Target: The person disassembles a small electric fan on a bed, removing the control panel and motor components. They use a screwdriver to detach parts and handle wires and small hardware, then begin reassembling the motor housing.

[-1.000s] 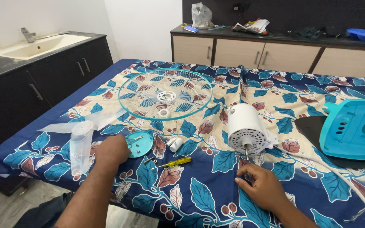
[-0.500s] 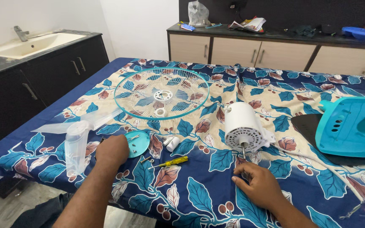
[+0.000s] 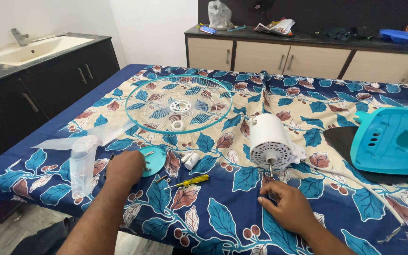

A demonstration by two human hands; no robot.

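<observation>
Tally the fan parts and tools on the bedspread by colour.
Teal: 3, namely wire grille, round cap by the left hand, base cover
White: 2, namely motor above the right hand, small knob
Clear: 1, blade
Yellow: 1, screwdriver
Total: 7
</observation>
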